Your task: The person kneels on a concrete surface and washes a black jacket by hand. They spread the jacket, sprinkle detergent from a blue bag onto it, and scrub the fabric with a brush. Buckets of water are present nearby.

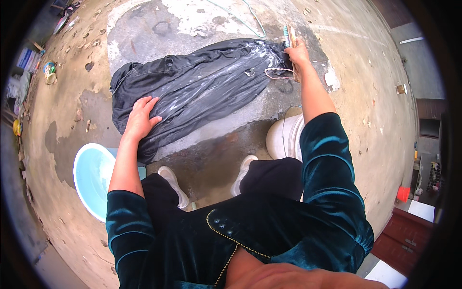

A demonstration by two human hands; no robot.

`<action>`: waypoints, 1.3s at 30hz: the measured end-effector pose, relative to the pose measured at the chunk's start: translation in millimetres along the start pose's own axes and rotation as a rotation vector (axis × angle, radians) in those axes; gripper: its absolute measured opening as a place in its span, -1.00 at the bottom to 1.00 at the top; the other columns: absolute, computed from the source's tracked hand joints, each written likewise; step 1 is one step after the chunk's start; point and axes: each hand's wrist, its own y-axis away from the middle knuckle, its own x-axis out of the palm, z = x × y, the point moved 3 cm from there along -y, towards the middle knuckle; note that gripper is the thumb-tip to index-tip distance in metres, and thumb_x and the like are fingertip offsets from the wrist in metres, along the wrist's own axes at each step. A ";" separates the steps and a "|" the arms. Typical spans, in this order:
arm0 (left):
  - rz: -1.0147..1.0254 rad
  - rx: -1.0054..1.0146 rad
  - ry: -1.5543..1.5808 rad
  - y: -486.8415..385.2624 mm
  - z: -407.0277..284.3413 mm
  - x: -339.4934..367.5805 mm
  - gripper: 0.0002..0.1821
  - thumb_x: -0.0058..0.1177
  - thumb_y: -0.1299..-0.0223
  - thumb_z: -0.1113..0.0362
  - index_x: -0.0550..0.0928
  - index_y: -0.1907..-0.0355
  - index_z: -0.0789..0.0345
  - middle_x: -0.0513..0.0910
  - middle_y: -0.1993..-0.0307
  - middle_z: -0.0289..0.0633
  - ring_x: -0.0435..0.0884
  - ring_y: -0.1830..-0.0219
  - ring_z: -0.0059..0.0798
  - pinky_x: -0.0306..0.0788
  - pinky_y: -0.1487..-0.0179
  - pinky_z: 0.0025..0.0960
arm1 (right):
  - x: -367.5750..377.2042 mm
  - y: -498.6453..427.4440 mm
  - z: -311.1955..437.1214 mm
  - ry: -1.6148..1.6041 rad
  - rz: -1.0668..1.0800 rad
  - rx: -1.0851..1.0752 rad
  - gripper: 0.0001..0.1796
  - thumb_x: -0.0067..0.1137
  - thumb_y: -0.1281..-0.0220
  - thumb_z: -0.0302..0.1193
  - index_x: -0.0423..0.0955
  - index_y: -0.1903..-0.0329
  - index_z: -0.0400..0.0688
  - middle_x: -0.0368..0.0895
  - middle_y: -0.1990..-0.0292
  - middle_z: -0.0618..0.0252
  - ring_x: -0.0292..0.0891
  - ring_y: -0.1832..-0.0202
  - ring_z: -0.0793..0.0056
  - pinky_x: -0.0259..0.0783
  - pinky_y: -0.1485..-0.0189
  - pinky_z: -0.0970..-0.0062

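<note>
A wet black garment (202, 83) lies stretched over a concrete slab (144, 30), with whitish suds streaked along it and thickest at its right end. My left hand (142, 117) rests on the cloth near its left end, fingers spread and holding nothing. At the other end, my right hand (299, 54) grips a scrubbing brush (287, 36) with pale green and white bristles. The brush is turned on its side, bristles facing left, at the garment's edge. A looped pale cord (276, 69) lies beside the brush's lower end.
A light blue plastic basin (92, 180) stands at my left, and a white bucket (285, 137) near my right knee. A thin green hose or cord (252, 18) curves across the slab's far side. Wet concrete lies around my shoes (173, 186). A red container (403, 194) stands far right.
</note>
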 end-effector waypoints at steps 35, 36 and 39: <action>-0.080 -0.189 0.095 -41.6 18.5 -17.5 -0.19 0.26 -0.04 0.39 0.27 -0.38 -0.04 0.33 -0.30 -0.14 0.37 -0.28 -0.13 0.32 -0.28 -0.25 | 27.7 -34.3 -28.4 0.734 0.346 -0.179 -0.62 0.05 -0.04 -0.44 0.56 0.02 -0.15 0.57 -0.03 -0.07 0.48 -0.12 0.06 0.41 -0.16 0.29; -0.130 -0.181 0.044 -43.8 18.4 -15.7 -0.32 0.24 -0.08 0.32 0.38 -0.30 -0.04 0.43 -0.19 -0.18 0.49 -0.15 -0.14 0.41 -0.15 -0.24 | 25.3 -33.9 -30.5 0.704 0.363 -0.209 -0.67 0.08 -0.01 -0.46 0.59 0.10 -0.17 0.66 0.13 0.03 0.59 0.06 0.15 0.46 0.00 0.32; -0.213 -0.187 -0.040 -54.6 22.2 -15.1 -0.55 0.20 -0.12 0.24 0.54 -0.13 0.03 0.53 0.00 -0.23 0.57 0.02 -0.16 0.46 0.01 -0.23 | 23.9 -34.9 -39.6 0.310 0.546 -0.011 -0.72 0.13 0.01 -0.45 0.60 0.17 -0.17 0.65 0.34 0.22 0.53 0.30 0.37 0.41 0.20 0.39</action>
